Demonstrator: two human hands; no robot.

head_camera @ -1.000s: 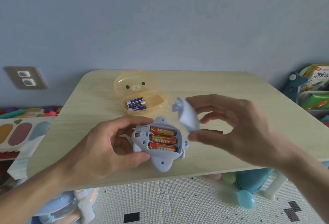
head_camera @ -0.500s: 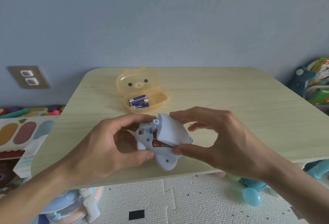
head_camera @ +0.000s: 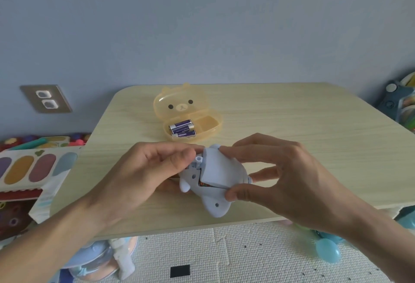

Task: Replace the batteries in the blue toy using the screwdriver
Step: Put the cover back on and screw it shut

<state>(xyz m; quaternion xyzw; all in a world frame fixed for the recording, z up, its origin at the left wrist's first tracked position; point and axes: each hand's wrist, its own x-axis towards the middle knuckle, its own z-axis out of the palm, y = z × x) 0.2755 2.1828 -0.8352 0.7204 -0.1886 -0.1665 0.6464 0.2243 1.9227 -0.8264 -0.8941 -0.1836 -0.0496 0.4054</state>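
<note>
Refitting batt. cover point(head_camera: 222, 170) onto blue toy point(head_camera: 215, 207), held just above tabletop point(head_camera: 292, 125) front edge: L hand point(head_camera: 139, 177) grip curled round toy's end, R hand point(head_camera: 280, 184) grip pinching cover, near edge not yet seated, batt. label showing; next, prob. press flush, then screw down.

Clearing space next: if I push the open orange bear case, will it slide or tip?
Probably slides: its shallow base sits flat on the smooth table. The raised lid leans back, so pushing there may tip it. The three batteries lie loose and could roll inside.
</note>
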